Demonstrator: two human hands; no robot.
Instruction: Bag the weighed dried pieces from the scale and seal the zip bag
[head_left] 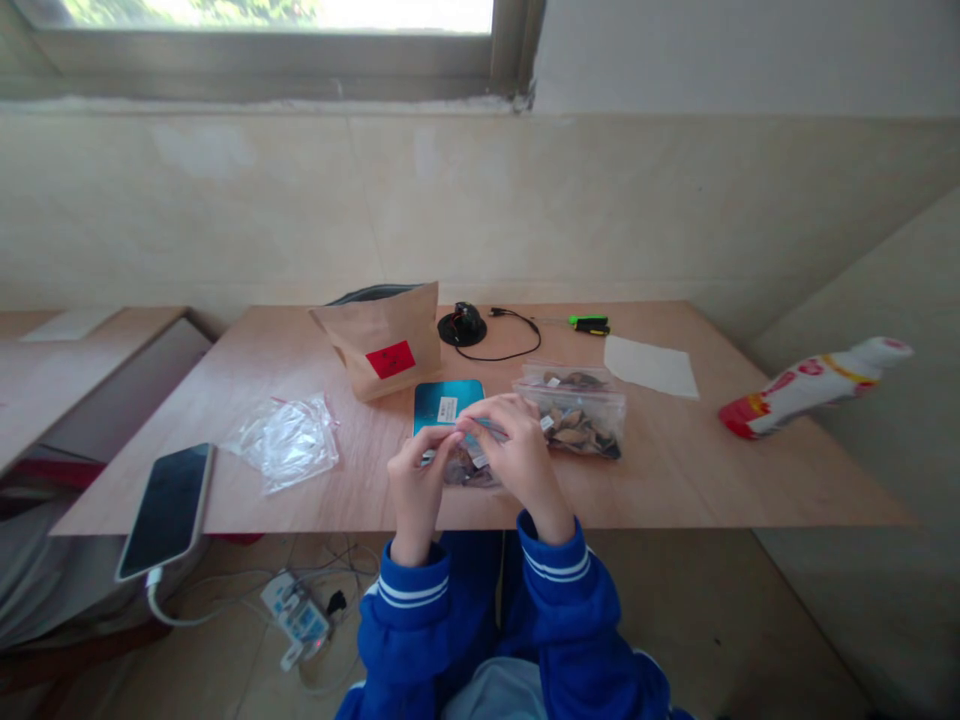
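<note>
My left hand point(416, 480) and my right hand point(517, 450) meet over the near edge of the wooden table point(675, 470). Both pinch the top edge of a small clear zip bag point(466, 468) with brown pieces inside. A teal digital scale point(448, 402) lies just behind the hands. To the right, touching my right hand, sits a pile of filled clear bags point(577, 410) with the same brown pieces. A brown paper pouch point(384, 340) with a red label stands open behind the scale.
Empty clear bags point(289, 440) lie left of the hands. A phone point(166, 510) overhangs the table's left corner, cabled to a power strip point(296, 610) on the floor. At the back are a black round device point(463, 325), a green tool point(589, 324), white paper point(649, 366), and a white-red bottle point(814, 384).
</note>
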